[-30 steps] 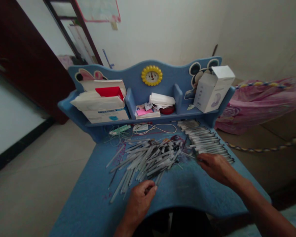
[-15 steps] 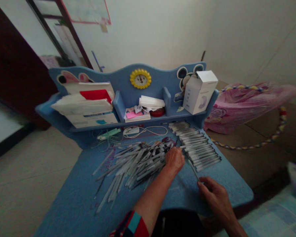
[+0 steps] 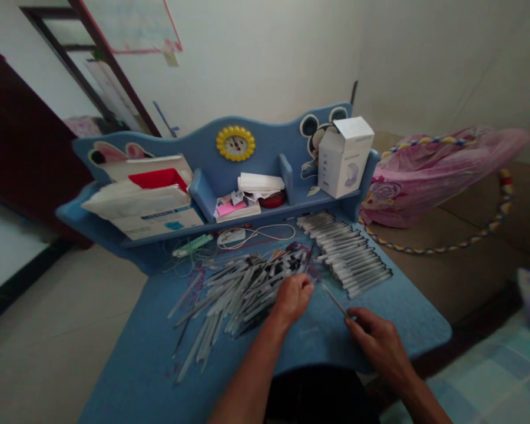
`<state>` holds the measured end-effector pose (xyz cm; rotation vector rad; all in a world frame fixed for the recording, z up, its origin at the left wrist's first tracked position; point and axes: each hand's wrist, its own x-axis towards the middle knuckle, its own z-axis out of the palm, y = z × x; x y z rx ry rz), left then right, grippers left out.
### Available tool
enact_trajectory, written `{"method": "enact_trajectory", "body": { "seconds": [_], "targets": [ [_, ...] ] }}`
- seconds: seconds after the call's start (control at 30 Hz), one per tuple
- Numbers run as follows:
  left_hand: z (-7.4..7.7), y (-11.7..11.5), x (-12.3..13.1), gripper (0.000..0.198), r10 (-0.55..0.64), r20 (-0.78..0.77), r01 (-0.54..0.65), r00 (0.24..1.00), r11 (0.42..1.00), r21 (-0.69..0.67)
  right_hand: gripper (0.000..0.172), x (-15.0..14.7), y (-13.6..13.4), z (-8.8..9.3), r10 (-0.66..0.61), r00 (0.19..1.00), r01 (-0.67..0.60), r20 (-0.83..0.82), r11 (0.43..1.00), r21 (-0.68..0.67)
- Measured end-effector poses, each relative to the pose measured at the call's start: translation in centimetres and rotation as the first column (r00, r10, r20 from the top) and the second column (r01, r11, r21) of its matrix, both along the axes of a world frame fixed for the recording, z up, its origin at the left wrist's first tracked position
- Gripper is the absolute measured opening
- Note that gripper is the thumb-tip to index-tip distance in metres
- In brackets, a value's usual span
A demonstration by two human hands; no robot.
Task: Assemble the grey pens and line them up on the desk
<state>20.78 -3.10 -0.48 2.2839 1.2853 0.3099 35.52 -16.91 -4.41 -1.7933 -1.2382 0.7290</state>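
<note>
A slim pen (image 3: 335, 299) is pinched by its near end between the thumb and fingers of my right hand (image 3: 377, 338), its far end pointing up and left towards my left hand. My left hand (image 3: 294, 297) is closed, fingertips together, at the right edge of a loose pile of pens (image 3: 242, 288). Whatever it holds, if anything, is too small or hidden to make out. The pile has pale, clear-looking barrels lying in many directions. Beyond my right hand, several pens lie side by side in a neat row (image 3: 351, 256), with dark ends to the right.
Everything lies on a blue desk (image 3: 128, 365) with a raised shelf at the back. A white cable (image 3: 265, 231) and a green-white strip (image 3: 192, 245) lie below the shelf. Papers (image 3: 141, 200), a yellow clock (image 3: 235, 143) and a white box (image 3: 347, 156) stand above.
My left hand has drawn back towards me and left, away from the row's edge. My right hand still holds the pen and has shifted slightly left. The camera view has turned a little.
</note>
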Motion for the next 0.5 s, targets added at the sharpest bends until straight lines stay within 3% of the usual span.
{"method": "enact_trajectory", "body": {
  "seconds": [0.23,0.5],
  "targets": [
    [2.0,-2.5,-3.7,0.008,-0.069,0.297,0.058,0.952,0.997,0.046,0.027,0.0,0.1,1.9,0.128,0.962,-0.154,0.239,0.984,0.094],
    [3.4,-3.1,-5.1,0.009,-0.166,0.316,0.139,0.934,0.985,0.106,0.023,0.4,-0.7,3.0,0.235,0.89,-0.286,0.39,0.955,0.078]
  ]
}}
